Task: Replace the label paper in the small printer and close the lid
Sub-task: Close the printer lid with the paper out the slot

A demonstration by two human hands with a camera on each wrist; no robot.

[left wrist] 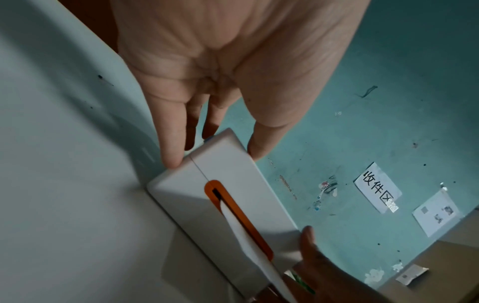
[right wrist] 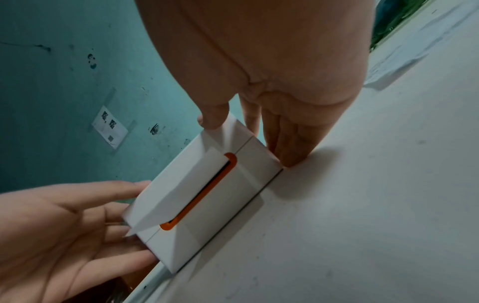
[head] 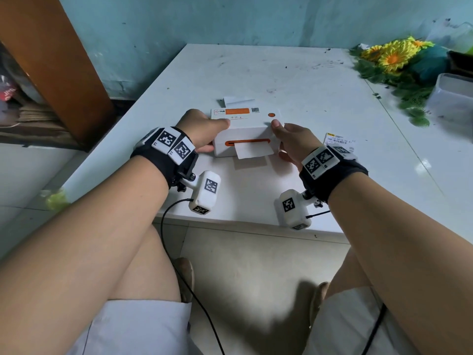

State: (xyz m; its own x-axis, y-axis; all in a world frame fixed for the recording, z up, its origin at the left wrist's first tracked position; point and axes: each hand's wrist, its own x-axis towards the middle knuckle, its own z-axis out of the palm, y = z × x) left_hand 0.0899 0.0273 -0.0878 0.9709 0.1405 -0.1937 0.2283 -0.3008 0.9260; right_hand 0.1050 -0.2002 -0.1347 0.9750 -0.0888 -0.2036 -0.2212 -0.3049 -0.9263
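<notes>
Figure: the printer [head: 245, 134] stands on the white table [head: 320, 98], near its front edge, between my two hands. Its lid is down, flush with the body. A strip of label paper [head: 254, 150] hangs out of the orange-rimmed slot [head: 247, 142] on the front face and rests on the table.

My left hand [head: 202, 131] clasps the printer's left end: thumb on the top edge, fingers [left wrist: 168, 143] laid straight along the side, as the left wrist view shows. My right hand [head: 291, 142] clasps the right end in mirror fashion, thumb [right wrist: 213, 115] on the top corner, fingers down the side with their tips on the table. Both grips are wide, spanning the printer's height.

On the lid I see an orange-and-white sticker [head: 234, 112] and an orange button [head: 271, 115]. Behind the printer lies a piece of white paper [head: 236, 100]. A printed label [head: 337, 140] lies on the table to the right. Artificial sunflowers [head: 394, 56] and a clear plastic box [head: 453, 96] occupy the far right.
</notes>
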